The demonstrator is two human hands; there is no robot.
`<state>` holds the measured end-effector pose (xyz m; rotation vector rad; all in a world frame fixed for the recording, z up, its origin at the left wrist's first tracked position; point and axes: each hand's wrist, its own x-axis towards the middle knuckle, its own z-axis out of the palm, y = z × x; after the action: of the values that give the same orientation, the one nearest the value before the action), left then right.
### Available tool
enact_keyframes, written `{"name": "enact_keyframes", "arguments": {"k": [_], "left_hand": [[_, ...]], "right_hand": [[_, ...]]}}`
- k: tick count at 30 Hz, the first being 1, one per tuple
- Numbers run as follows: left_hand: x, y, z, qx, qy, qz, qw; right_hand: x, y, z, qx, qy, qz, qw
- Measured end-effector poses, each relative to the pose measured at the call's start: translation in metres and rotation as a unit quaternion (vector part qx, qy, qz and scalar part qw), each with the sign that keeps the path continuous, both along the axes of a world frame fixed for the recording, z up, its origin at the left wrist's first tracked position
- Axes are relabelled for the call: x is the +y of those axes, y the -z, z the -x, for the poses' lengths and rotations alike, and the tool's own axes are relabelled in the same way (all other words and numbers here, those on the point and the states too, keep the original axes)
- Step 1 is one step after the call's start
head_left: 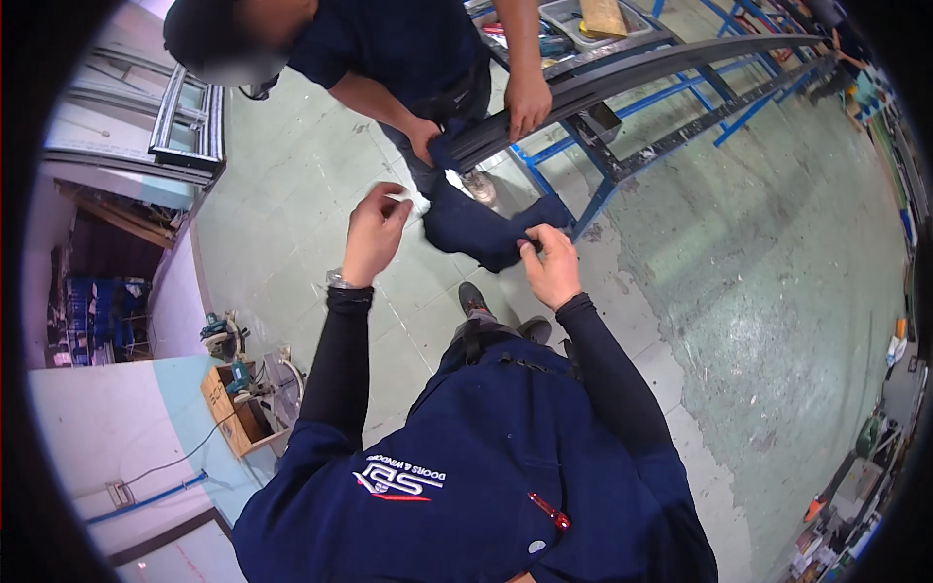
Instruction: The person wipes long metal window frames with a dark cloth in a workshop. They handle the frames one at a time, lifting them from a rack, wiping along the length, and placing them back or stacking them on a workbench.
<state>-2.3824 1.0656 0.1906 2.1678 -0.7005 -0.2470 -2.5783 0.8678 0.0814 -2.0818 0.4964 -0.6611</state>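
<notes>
A dark navy cloth point(471, 225) hangs in front of me, below the end of a bundle of long dark metal profiles point(622, 89). My right hand point(552, 267) pinches the cloth's right part between thumb and fingers. To the left of the cloth, my left hand point(377, 233) is raised with its fingers curved and a gap between thumb and forefinger; I see nothing in it. Facing me, a co-worker has one hand point(424, 141) at the cloth's upper end beside the profile ends. The co-worker's other hand point(528, 102) rests on top of the profiles.
Blue metal trestles point(593, 209) carry the profiles toward the far right. Behind them stands a grey tray point(593, 21) with tools. At left are framed window panels point(185, 117) and a wooden box point(231, 413) beside power tools. Assorted items line the right edge.
</notes>
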Motion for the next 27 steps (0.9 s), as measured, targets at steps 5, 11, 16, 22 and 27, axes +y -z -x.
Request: {"name": "enact_keyframes", "arguments": {"k": [5, 11, 16, 22, 27], "left_hand": [[-0.003, 0.036, 0.080, 0.341, 0.047, 0.053, 0.937], [-0.046, 0.094, 0.125, 0.602, -0.152, 0.257, 0.740], [-0.046, 0.142, 0.102, 0.520, -0.199, 0.282, 0.781], [-0.028, 0.172, 0.042, 0.293, -0.255, 0.286, 0.876], [0.001, 0.190, -0.009, 0.322, -0.323, 0.350, 0.818]], "right_hand": [[0.008, -0.004, -0.009, 0.005, 0.028, -0.051, 0.998], [0.031, -0.009, -0.009, 0.065, -0.123, -0.013, 0.990], [0.023, 0.009, -0.007, 0.039, -0.158, -0.050, 0.985], [-0.001, 0.013, -0.005, 0.109, -0.060, -0.126, 0.984], [-0.018, 0.008, -0.038, 0.139, -0.072, -0.110, 0.981]]}}
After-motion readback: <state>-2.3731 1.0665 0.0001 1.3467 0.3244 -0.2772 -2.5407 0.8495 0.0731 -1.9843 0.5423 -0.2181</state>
